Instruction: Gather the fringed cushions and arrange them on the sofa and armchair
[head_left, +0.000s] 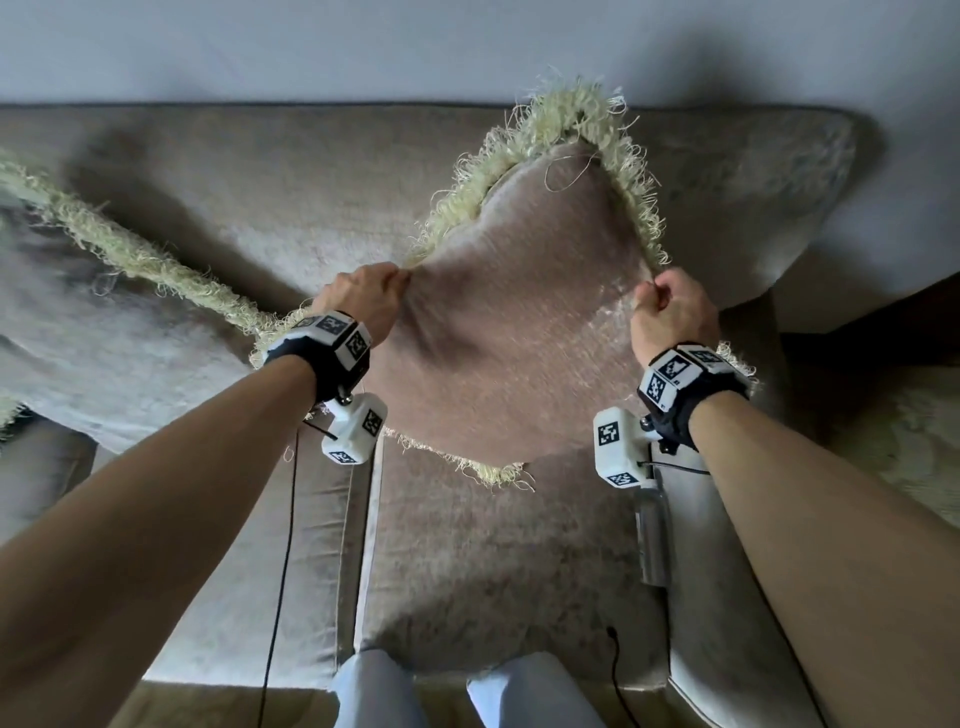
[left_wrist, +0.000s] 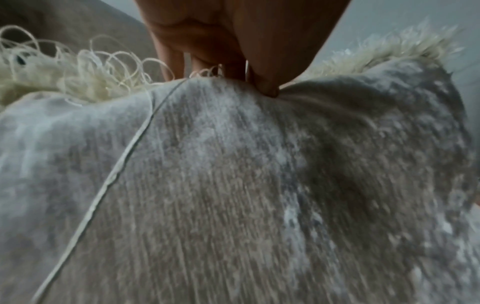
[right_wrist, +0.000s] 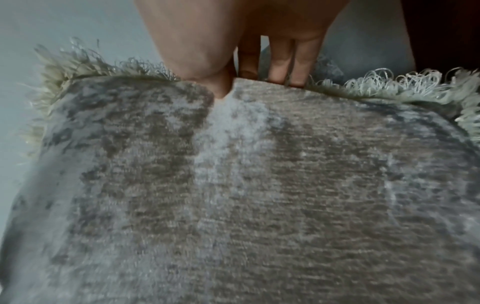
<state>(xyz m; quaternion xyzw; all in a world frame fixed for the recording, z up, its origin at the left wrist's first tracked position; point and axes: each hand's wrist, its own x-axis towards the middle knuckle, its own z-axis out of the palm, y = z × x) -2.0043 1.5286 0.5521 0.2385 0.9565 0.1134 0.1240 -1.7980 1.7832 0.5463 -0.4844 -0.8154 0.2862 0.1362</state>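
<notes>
Both hands on one fringed cushion (head_left: 519, 332) held over the sofa (head_left: 493, 561) seat: left hand (head_left: 363, 304) pinches its left edge, right hand (head_left: 672, 317) its right edge, top corner pointing at the backrest. Second fringed cushion (head_left: 104, 312) lies on the sofa at left, its fringe reaching the left wrist.

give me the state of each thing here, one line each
held cushion: gripped at both side edges, over the sofa seat
left hand: pinches its left edge
right hand: pinches its right edge
second cushion: lying on the sofa, at left, untouched
</notes>
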